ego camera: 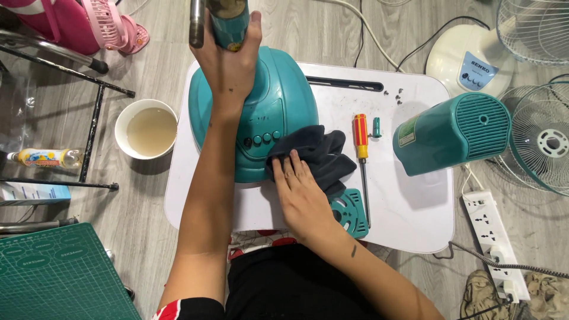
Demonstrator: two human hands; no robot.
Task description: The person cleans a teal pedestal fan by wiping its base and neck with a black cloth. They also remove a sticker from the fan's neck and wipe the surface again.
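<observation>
A teal fan base (284,101) with a row of round buttons stands on a small white table (409,219). My left hand (228,56) grips the teal upright neck (230,21) of the base near the top of the view. My right hand (299,192) presses flat on a dark grey cloth (323,151) that lies against the front right of the base, beside the buttons.
On the table lie a red and yellow screwdriver (361,160), a teal motor cover (453,133), a teal perforated plate (349,213), a small teal knob (376,126) and loose screws (396,95). A white bowl of cloudy liquid (146,128), fan grilles (542,145), a power strip (492,234) and a green cutting mat (59,275) lie on the floor.
</observation>
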